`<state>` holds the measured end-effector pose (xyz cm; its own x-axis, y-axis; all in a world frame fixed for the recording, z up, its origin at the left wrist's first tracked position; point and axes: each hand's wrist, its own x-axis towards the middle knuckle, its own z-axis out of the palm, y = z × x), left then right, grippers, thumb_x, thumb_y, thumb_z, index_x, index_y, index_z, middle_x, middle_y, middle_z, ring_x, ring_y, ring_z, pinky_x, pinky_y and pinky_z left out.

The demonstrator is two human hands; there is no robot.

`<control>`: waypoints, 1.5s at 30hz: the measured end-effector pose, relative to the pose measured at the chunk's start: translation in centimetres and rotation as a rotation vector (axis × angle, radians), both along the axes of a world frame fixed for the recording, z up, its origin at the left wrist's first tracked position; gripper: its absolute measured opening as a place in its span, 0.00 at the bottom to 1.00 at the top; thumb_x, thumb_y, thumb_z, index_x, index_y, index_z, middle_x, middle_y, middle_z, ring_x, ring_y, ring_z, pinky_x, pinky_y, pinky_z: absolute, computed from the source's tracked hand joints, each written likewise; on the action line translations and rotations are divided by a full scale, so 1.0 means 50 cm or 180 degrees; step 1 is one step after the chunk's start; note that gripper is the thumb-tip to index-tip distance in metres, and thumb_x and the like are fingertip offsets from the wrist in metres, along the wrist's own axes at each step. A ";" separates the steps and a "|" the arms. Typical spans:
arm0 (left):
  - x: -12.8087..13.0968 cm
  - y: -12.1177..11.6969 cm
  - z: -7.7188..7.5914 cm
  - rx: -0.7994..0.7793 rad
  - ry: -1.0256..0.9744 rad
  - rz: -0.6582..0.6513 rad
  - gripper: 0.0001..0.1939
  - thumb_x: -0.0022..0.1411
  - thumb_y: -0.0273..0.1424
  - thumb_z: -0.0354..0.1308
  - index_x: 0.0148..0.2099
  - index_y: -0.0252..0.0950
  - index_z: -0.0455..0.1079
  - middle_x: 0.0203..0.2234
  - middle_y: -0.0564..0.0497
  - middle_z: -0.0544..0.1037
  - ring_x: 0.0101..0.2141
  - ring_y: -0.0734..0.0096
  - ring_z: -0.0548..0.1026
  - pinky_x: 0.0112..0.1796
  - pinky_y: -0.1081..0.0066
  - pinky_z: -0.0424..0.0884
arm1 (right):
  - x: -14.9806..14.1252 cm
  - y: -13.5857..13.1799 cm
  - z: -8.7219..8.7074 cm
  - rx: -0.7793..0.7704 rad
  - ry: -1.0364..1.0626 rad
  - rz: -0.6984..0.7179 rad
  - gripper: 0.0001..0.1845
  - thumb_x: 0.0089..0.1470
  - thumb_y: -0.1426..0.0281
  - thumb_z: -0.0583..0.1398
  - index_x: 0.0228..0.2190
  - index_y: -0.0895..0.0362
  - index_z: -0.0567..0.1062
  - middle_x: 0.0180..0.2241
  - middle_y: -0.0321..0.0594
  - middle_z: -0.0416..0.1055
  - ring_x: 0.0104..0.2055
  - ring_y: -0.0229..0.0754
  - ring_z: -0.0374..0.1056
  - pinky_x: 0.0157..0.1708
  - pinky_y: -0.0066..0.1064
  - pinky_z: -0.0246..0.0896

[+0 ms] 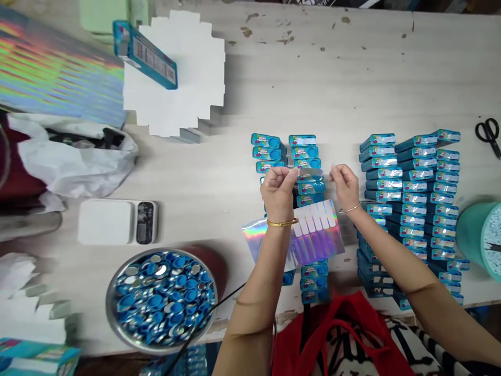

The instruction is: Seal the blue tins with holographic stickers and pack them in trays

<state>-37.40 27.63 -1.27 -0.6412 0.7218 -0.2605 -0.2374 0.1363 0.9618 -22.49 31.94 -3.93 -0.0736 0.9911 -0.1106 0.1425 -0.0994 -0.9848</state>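
My left hand (278, 190) is closed in a pinch at the near end of a clear sticker strip (312, 172), above the middle columns of small blue boxes (309, 200). To the right of the strip, my right hand (345, 187) has its thumb and fingers pressed together; whether the strip's other end is between them I cannot make out. Below both hands, a shiny holographic sticker sheet (319, 245) with a row of pale labels lies across the boxes. My left forearm covers part of this sheet.
Stacked blue boxes (414, 198) stand at the right, near a teal tub (475, 235) and black scissors (487, 133). A metal bowl (111, 313) of blue-and-silver caps, a white scale (105, 222) and a white carton stack (195, 68) with a blue box (152, 60) are at left.
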 end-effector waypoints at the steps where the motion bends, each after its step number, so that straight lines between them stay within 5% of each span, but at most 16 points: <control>1: 0.001 0.015 0.000 -0.0011 0.0015 -0.0025 0.15 0.51 0.37 0.71 0.29 0.37 0.68 0.22 0.57 0.71 0.26 0.77 0.69 0.30 0.74 0.68 | -0.001 0.009 -0.004 -0.0080 0.0030 -0.0086 0.31 0.58 0.39 0.53 0.27 0.54 0.71 0.27 0.35 0.68 0.33 0.38 0.64 0.39 0.32 0.62; 6: 0.006 0.070 -0.024 -0.0145 0.0132 -0.0193 0.11 0.55 0.33 0.67 0.30 0.38 0.67 0.24 0.56 0.71 0.28 0.76 0.71 0.34 0.72 0.71 | -0.021 0.039 -0.024 -0.0590 0.0175 0.0045 0.38 0.58 0.35 0.48 0.31 0.56 0.76 0.33 0.41 0.74 0.37 0.40 0.69 0.41 0.34 0.64; 10: 0.006 0.100 -0.064 -0.0192 0.0245 -0.0227 0.09 0.55 0.31 0.66 0.30 0.37 0.67 0.24 0.56 0.71 0.27 0.76 0.70 0.33 0.72 0.70 | -0.038 0.068 -0.044 -0.0279 0.0160 0.0009 0.27 0.55 0.42 0.59 0.27 0.55 0.71 0.27 0.35 0.69 0.33 0.38 0.64 0.38 0.32 0.64; 16: -0.012 0.136 -0.119 -0.0357 0.1268 -0.0238 0.07 0.56 0.30 0.63 0.29 0.37 0.68 0.26 0.54 0.71 0.29 0.73 0.68 0.36 0.70 0.69 | -0.048 0.113 -0.069 0.0279 -0.0241 -0.0150 0.18 0.59 0.55 0.59 0.25 0.55 0.69 0.25 0.33 0.67 0.31 0.38 0.62 0.36 0.31 0.61; 21: -0.024 0.140 -0.149 -0.0689 0.2213 -0.0171 0.07 0.55 0.31 0.64 0.30 0.38 0.68 0.34 0.49 0.72 0.40 0.62 0.70 0.48 0.57 0.69 | -0.055 0.119 -0.097 0.0082 -0.0359 -0.0194 0.15 0.57 0.59 0.60 0.25 0.55 0.71 0.25 0.33 0.68 0.30 0.37 0.62 0.35 0.30 0.60; 30: -0.020 0.138 -0.180 -0.1117 0.2701 -0.0404 0.09 0.58 0.37 0.62 0.35 0.39 0.66 0.44 0.41 0.69 0.53 0.43 0.66 0.52 0.42 0.62 | -0.061 0.115 -0.160 -0.0069 -0.0444 -0.0157 0.16 0.58 0.57 0.60 0.25 0.55 0.72 0.24 0.30 0.68 0.28 0.35 0.62 0.36 0.28 0.61; 34: -0.020 0.136 -0.182 -0.1206 0.2699 -0.0076 0.22 0.54 0.40 0.68 0.46 0.39 0.64 0.49 0.38 0.67 0.56 0.38 0.63 0.52 0.41 0.62 | -0.061 0.107 -0.179 -0.0098 -0.0357 -0.0070 0.15 0.58 0.56 0.61 0.36 0.55 0.77 0.26 0.30 0.68 0.28 0.35 0.63 0.35 0.28 0.63; 41: -0.010 0.145 -0.193 -0.1306 0.2579 0.0089 0.29 0.52 0.38 0.71 0.50 0.40 0.61 0.52 0.36 0.66 0.59 0.33 0.61 0.54 0.36 0.60 | -0.024 0.088 -0.194 0.0508 -0.1025 0.0903 0.22 0.68 0.69 0.49 0.54 0.54 0.78 0.35 0.39 0.69 0.39 0.41 0.67 0.43 0.33 0.63; 45: -0.029 0.147 -0.173 -0.1064 0.2373 -0.0016 0.25 0.53 0.37 0.71 0.49 0.39 0.64 0.50 0.38 0.69 0.56 0.41 0.66 0.53 0.43 0.65 | 0.016 0.094 -0.144 0.0616 -0.2268 0.1369 0.24 0.67 0.72 0.49 0.58 0.52 0.76 0.40 0.44 0.71 0.45 0.47 0.64 0.48 0.39 0.57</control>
<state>-38.83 34.99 -9.92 -0.7281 0.6848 0.0313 0.4502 0.4433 0.7751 -21.71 36.63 -11.14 -0.4247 0.8992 -0.1050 0.7211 0.2659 -0.6398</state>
